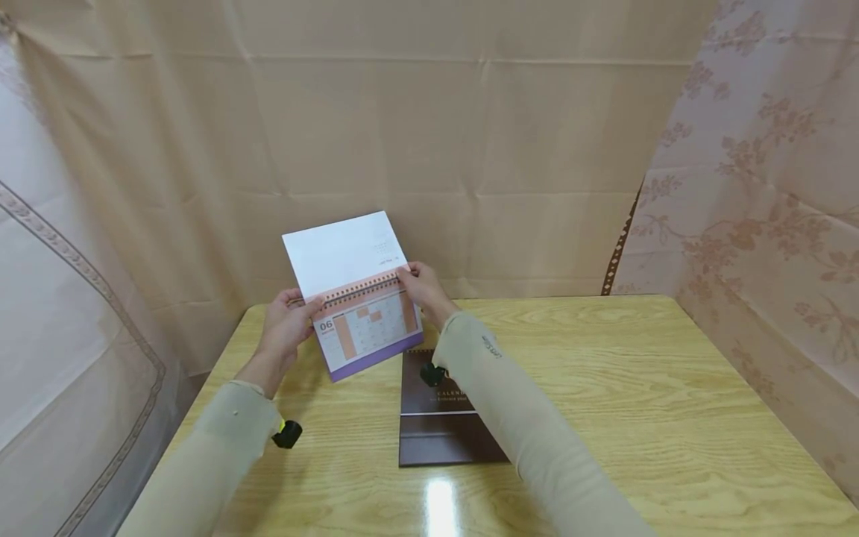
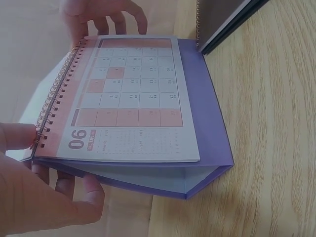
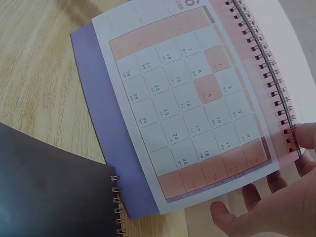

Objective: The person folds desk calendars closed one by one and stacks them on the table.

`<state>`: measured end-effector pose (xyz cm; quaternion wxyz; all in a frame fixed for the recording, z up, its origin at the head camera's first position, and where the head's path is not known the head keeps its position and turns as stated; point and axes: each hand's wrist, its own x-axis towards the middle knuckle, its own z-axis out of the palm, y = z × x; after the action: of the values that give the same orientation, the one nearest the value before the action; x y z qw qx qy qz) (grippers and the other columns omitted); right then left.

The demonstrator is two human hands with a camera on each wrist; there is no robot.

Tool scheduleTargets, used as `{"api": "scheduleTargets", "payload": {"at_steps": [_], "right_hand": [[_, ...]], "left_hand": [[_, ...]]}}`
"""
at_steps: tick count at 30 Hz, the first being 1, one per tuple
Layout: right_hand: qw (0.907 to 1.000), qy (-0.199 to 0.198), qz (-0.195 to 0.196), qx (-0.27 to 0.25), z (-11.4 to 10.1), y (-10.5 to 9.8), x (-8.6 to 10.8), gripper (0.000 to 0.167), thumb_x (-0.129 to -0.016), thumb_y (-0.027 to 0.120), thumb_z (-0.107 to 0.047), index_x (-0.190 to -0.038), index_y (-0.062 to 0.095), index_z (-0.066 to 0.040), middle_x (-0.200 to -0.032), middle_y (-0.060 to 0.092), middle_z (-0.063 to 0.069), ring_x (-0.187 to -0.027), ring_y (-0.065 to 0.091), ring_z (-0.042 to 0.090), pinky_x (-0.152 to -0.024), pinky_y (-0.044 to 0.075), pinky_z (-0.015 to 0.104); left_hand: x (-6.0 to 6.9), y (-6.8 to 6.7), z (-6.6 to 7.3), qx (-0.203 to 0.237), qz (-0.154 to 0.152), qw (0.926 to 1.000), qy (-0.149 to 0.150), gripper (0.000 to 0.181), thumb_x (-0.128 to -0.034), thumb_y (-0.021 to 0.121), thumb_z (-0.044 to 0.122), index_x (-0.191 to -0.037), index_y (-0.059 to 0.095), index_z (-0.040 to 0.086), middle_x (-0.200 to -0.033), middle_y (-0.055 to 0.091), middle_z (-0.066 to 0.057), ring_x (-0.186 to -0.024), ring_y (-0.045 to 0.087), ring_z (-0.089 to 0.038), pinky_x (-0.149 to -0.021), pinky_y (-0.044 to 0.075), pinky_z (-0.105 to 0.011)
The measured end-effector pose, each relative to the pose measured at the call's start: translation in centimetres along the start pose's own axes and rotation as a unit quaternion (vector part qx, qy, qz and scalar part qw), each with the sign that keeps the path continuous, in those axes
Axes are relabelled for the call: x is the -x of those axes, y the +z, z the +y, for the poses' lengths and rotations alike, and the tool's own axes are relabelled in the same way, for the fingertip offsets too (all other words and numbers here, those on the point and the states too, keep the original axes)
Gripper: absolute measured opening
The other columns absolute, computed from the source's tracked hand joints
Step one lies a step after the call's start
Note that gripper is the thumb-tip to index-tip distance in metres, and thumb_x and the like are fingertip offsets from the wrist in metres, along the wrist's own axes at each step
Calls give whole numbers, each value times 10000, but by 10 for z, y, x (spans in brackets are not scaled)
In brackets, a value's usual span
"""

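Calendar (image 1: 356, 297) with purple base (image 1: 379, 359) is held by both hands above the rear left part of wooden table (image 1: 604, 395). The left hand (image 1: 285, 324) pinches one end of the spiral binding (image 1: 362, 289), thumb on the top and fingers below; the right hand (image 1: 426, 289) pinches the other end in the same manner. The page with number 06 faces the person, and a mostly white sheet (image 1: 342, 252) extends beyond the binding. A dark calendar (image 1: 436, 440) lies near the right hand, on the table. Whether the purple base touches it, I cannot tell. I judge that the step in hand is handling the calendar while it is opened at this page. The next move probably calls for keeping both ends level and the base legs apart, so that the loose sheets do not slip.
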<state>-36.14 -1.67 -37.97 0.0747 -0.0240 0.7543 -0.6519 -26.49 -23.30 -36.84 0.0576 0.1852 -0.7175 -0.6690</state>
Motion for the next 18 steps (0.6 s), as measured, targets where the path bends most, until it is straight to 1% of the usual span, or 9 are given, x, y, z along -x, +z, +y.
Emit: {"api": "scheduleTargets", "payload": {"at_steps": [3,7,9,15,18], "right_hand": [[10000,-21,35,-74,0,1,-3,276,-1065,549,-246,-1242,631,-50,-1150,606,85,-1035,559,210,-969,455,375],[10000,-69,27,-67,1,1,-1,261,-1068,547,-263,-1234,636,-82,-1143,609,69,-1034,561,208,-941,455,370],[9999,-91,-13,-60,2,1,0,263,-1070,543,-273,-1239,631,-92,-1158,610,67,-1048,562,213,-950,451,381],[9999,-68,-146,-30,4,-1,1,263,-1072,533,-312,-1236,623,-127,-1221,608,56,-1115,556,232,-1010,417,484],[9998,-40,-188,-19,4,-2,1,268,-1069,534,-340,-1232,624,-147,-1238,606,45,-1136,554,236,-1021,405,526]], "left_hand": [[-5,-1,1,-7,-61,9999,106,363,-1021,624,160,-1327,457,60,-1220,589,-76,-976,593,-127,-848,510,-310],[-5,-2,-1,-12,-65,9997,239,311,-1023,613,140,-1284,462,61,-1201,576,-77,-965,584,-125,-839,517,-295],[-5,-2,-1,-15,-68,9996,282,302,-1023,611,132,-1274,464,52,-1195,570,-82,-960,582,-122,-838,520,-288],[-4,-3,-2,-152,-65,9992,372,294,-1029,599,136,-1265,466,23,-1157,545,-81,-934,568,-125,-809,504,-263],[-4,-5,-2,-281,-77,9987,416,279,-1029,601,151,-1248,486,22,-1134,546,-69,-928,553,-127,-823,483,-281]]}}
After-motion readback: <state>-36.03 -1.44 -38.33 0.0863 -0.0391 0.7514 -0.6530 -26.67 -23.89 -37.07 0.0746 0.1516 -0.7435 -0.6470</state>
